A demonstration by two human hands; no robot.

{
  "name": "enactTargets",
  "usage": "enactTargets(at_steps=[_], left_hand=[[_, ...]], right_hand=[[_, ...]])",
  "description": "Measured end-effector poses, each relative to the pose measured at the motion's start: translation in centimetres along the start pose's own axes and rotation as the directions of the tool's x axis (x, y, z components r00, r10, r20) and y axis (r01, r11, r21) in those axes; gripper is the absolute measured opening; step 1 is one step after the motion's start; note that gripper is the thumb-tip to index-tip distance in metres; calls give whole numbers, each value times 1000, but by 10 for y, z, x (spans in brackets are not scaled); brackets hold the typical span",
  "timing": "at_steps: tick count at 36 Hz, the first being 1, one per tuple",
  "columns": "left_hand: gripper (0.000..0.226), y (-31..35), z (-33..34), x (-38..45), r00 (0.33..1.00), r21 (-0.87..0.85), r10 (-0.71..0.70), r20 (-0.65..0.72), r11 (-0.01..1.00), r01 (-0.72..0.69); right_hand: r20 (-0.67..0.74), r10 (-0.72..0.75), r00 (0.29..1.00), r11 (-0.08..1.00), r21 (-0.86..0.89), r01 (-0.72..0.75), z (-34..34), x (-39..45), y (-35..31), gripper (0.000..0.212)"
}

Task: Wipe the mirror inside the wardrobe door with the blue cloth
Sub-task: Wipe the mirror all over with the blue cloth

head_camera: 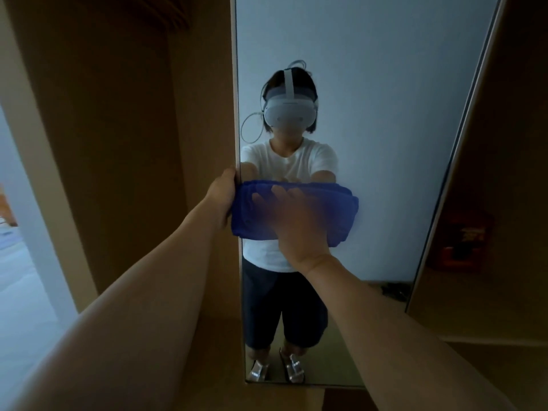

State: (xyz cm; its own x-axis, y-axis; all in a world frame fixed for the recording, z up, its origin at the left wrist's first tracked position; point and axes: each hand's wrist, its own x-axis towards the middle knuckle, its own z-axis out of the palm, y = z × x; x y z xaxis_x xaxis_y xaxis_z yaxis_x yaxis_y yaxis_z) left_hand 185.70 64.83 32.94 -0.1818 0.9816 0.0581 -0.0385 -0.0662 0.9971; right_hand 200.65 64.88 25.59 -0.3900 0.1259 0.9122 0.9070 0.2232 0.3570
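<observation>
the right hand (299, 221) pressed flat, fingers spread, on the soft, light blue cloth (341, 212) against the fragile mirror (370, 114), while the left hand (222, 194) gripped the door edge (236, 114).

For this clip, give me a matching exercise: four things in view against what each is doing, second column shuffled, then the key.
Things:
1. left hand
2. right hand
3. blue cloth
4. mirror

States:
A. flat against the glass, under a hand
B. pressing on the cloth, fingers spread
C. holding the door's edge
D. reflecting the person

Pairs: 1-C, 2-B, 3-A, 4-D
</observation>
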Motion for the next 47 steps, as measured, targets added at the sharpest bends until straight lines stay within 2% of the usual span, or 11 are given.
enactTargets(at_steps=[4, 8, 11, 13, 18, 21, 27, 32, 37, 40, 47], left_hand=[[38, -11, -4, 6, 1000, 33, 5, -15, 999, -5], [73, -49, -8, 4, 993, 48, -64, 96, 997, 59], [98, -82, -8, 2, 983, 76, -149, 102, 987, 142], [103, -100, -7, 1, 978, 62, -193, 85, 980, 188], [86, -117, -7, 6, 995, 39, -88, 51, 996, 86], [75, -131, -7, 11, 998, 72, -55, 21, 996, 54], [75, -169, -5, 12, 995, 74, -87, -43, 993, 90], [52, -198, 3, 9, 976, 37, -163, -142, 985, 170], [48, -213, 13, 7, 976, -4, -84, -198, 996, 85], [39, -220, 13, 14, 973, -10, -58, -223, 998, 57], [42, -225, 15, 17, 967, -7, -2, -255, 1000, 0]], right_hand=[[17, -40, 999, 999, -28, 40, 5, -16, -7, 48], [92, -105, 990, 994, 11, 104, 9, -46, -16, 47], [193, -152, 969, 988, 56, 144, 10, -82, -29, 51], [256, -166, 952, 986, 64, 155, 10, -105, -39, 55], [367, -190, 910, 982, 73, 176, 12, -146, -58, 62], [424, -230, 876, 973, 100, 207, 14, -164, -65, 55], [448, -292, 845, 956, 106, 274, 20, -197, -77, 48], [529, -303, 793, 953, 156, 261, 19, -225, -88, 54], [538, -322, 779, 947, 179, 267, 29, -252, -102, 53], [572, -375, 730, 927, 240, 288, 32, -276, -115, 57], [672, -440, 595, 897, 305, 319, 37, -313, -126, 63]])
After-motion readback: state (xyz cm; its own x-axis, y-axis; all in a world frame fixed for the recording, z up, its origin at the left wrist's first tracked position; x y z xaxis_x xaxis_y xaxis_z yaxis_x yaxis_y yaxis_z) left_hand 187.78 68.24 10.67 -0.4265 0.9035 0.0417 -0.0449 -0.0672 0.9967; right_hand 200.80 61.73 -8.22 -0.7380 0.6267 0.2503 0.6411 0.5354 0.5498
